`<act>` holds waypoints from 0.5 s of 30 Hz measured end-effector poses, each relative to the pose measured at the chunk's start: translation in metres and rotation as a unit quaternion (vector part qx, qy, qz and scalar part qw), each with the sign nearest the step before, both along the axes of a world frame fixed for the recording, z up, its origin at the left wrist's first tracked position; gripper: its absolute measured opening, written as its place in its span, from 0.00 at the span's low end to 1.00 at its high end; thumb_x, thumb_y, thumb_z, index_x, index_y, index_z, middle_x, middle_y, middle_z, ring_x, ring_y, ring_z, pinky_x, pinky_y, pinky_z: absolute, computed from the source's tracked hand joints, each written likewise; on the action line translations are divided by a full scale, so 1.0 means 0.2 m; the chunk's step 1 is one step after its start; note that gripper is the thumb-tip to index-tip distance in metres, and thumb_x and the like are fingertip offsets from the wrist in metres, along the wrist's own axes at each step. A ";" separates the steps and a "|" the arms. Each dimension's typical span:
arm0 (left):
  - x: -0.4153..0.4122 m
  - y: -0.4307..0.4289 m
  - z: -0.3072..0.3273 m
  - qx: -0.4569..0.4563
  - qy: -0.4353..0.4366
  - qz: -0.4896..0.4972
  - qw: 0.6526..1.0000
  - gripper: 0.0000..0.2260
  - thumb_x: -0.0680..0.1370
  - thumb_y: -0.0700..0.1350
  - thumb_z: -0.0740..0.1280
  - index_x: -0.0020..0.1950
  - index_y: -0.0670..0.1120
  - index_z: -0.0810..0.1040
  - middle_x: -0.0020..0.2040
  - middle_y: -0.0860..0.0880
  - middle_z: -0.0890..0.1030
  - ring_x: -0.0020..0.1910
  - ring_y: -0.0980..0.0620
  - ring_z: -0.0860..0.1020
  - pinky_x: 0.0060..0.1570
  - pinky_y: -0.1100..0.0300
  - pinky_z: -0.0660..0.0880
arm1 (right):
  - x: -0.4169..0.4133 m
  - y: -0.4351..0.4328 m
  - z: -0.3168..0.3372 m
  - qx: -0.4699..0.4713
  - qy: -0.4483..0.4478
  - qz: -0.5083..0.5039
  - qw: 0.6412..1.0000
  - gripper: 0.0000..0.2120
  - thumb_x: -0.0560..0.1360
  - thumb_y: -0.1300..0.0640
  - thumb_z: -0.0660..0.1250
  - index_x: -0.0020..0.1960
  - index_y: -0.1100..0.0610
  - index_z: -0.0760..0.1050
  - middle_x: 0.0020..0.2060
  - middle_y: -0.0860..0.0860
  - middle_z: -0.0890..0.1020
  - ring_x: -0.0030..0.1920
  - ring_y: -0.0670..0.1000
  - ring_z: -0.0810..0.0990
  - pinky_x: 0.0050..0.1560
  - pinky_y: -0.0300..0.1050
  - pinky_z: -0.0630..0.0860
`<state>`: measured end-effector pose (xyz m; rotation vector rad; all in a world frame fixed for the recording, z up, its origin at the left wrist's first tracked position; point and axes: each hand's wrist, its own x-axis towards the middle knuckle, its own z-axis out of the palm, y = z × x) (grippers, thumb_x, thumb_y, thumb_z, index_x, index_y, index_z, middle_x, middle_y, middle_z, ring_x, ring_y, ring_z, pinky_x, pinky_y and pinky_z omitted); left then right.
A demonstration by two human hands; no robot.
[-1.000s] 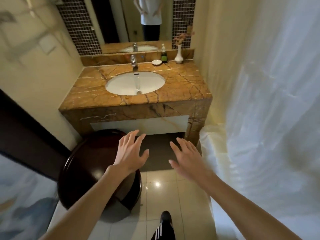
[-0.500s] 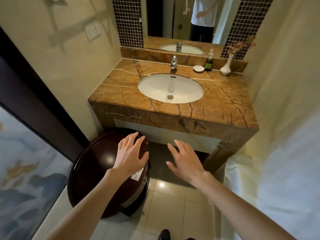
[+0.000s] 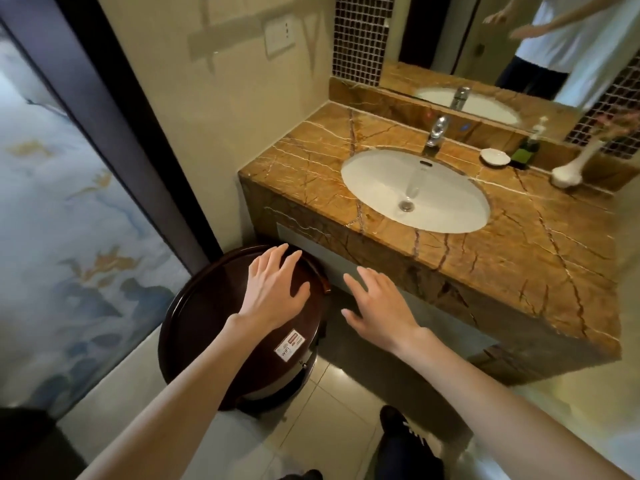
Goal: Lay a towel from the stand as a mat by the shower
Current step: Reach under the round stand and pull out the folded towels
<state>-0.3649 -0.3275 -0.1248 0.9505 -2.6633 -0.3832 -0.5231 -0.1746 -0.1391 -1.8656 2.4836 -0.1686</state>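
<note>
Swung to the left since the earlier frame, the view now sets the marble table (image 3: 519, 251) at the right, and the white curtain formerly at that side is no longer seen; both hands are held out ahead as before. The left hand (image 3: 273, 292) is shown palm down over the top of the dark round stand (image 3: 201, 323), its fingers (image 3: 277, 258) straight, spread and holding nothing; whether the top is touched cannot be told. The right hand (image 3: 381, 306) is held just beside it, in front of the table's edge, likewise spread flat and gripping nothing. A WIFI sticker (image 3: 290, 344) is fixed to the stand near the left wrist. Where the towel lies cannot be told from this view. A white basin (image 3: 415, 188) is sunk in the table, with a tap (image 3: 437, 131) behind it; a small dish (image 3: 495, 156), a green bottle (image 3: 526, 150) and a white vase (image 3: 568, 173) are ranged along the back at the right. The person's arms and torso are reflected in the mirror (image 3: 450, 36) above. A dark shoe (image 3: 398, 424) is seen on the tiled floor (image 3: 332, 403), and a painted glass panel (image 3: 69, 237) in a dark frame fills the left.
</note>
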 end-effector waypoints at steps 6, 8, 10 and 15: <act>-0.16 0.10 -0.03 -0.003 -0.008 0.118 0.993 0.28 0.74 0.56 0.63 0.71 0.46 0.68 0.71 0.41 0.68 0.71 0.41 0.63 0.69 0.44 0.58 | -0.29 -0.09 -0.07 0.011 -0.006 0.116 0.993 0.31 0.75 0.42 0.63 0.73 0.53 0.61 0.71 0.58 0.67 0.72 0.58 0.63 0.71 0.51 0.59; -0.21 0.17 -0.03 0.002 -0.019 0.151 0.988 0.28 0.74 0.55 0.65 0.71 0.46 0.68 0.71 0.41 0.68 0.71 0.41 0.63 0.69 0.45 0.57 | -0.36 -0.08 -0.08 0.017 -0.018 0.150 0.988 0.31 0.75 0.42 0.63 0.73 0.54 0.61 0.71 0.58 0.67 0.73 0.58 0.63 0.72 0.51 0.59; -0.25 0.24 -0.02 0.000 -0.026 0.187 0.982 0.28 0.74 0.55 0.66 0.71 0.46 0.68 0.71 0.41 0.68 0.71 0.41 0.63 0.69 0.46 0.57 | -0.42 -0.07 -0.07 0.020 -0.038 0.183 0.982 0.32 0.75 0.43 0.63 0.74 0.54 0.59 0.72 0.58 0.65 0.73 0.58 0.61 0.72 0.52 0.57; -0.31 0.39 0.00 -0.007 -0.026 0.261 0.965 0.27 0.73 0.53 0.68 0.70 0.44 0.70 0.70 0.40 0.69 0.70 0.40 0.65 0.68 0.46 0.59 | -0.50 -0.05 -0.08 0.033 -0.072 0.262 0.962 0.32 0.77 0.44 0.62 0.75 0.54 0.57 0.73 0.59 0.63 0.74 0.57 0.58 0.74 0.52 0.56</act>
